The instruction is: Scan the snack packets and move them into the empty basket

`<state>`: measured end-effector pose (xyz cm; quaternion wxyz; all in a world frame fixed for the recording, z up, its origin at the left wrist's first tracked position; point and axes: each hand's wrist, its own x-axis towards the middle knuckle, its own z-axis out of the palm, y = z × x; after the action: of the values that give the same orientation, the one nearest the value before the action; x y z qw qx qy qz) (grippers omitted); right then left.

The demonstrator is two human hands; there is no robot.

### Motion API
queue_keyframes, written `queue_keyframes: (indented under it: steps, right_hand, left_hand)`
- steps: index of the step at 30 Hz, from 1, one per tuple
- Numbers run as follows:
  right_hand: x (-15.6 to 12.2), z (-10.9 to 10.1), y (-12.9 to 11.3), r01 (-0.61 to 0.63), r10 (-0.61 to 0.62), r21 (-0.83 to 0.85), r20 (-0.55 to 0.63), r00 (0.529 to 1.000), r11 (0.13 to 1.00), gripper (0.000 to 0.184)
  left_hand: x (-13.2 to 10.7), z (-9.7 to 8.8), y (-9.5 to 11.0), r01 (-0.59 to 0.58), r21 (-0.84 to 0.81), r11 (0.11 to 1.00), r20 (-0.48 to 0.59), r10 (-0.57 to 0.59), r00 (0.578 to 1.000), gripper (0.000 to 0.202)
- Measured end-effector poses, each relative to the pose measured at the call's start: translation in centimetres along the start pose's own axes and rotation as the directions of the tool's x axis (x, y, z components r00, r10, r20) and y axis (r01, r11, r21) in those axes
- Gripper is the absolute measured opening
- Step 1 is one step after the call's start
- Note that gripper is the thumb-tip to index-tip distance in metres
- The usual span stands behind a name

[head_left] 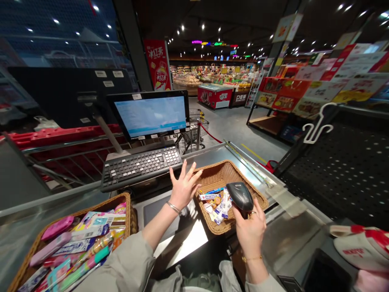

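My right hand (251, 227) grips a black barcode scanner (240, 195), its head above the right side of a wicker basket (226, 172). Several small wrapped snack packets (217, 205) lie in the bottom of that basket. With fingers spread and nothing in it, my left hand (185, 184) hovers by the basket's left rim, close to the keyboard (142, 164). A second wicker basket (129, 211) at the lower left is heaped with colourful packets, tubes and a pink case (57, 228).
A lit monitor (150, 115) stands behind the keyboard, with a dark screen back (69, 93) to its left. The metal counter (291, 243) runs under both baskets. On the right are a black perforated panel (343, 170), a white hanger (319, 123) and a red-and-white bag (358, 247).
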<state>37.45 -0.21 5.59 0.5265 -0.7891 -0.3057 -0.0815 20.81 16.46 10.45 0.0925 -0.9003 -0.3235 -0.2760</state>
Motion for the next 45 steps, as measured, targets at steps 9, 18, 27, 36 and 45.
queue_keyframes:
  steps: [9, 18, 27, 36, 45]
  right_hand:
    - [-1.0, 2.2, -2.4, 0.056, -0.065, 0.069, 0.139, 0.988, 0.996, 0.054]
    - [-3.1, 5.0, -5.0, 0.149, -0.207, 0.209, 0.286, 0.936, 0.966, 0.046]
    - [-5.8, 7.5, -7.9, 0.204, -0.345, 0.338, 0.437, 0.831, 0.919, 0.045]
    - [-9.1, 9.3, -11.1, 0.295, -0.482, 0.408, 0.503, 0.717, 0.864, 0.039]
    - [-12.0, 10.1, -13.4, 0.357, -0.609, 0.501, 0.550, 0.571, 0.788, 0.030]
  left_hand:
    - [-3.9, -3.1, -2.4, 0.162, 0.064, 0.985, 0.022, -0.164, 0.986, 0.045]
    - [-9.0, -6.3, -5.2, 0.352, 0.119, 0.928, 0.014, -0.356, 0.934, 0.044]
    - [-14.3, -8.9, -7.1, 0.491, 0.185, 0.851, -0.015, -0.497, 0.868, 0.045]
    - [-20.4, -11.6, -8.8, 0.638, 0.275, 0.719, -0.051, -0.652, 0.756, 0.044]
    - [-24.9, -13.4, -9.4, 0.711, 0.311, 0.630, -0.042, -0.739, 0.673, 0.046]
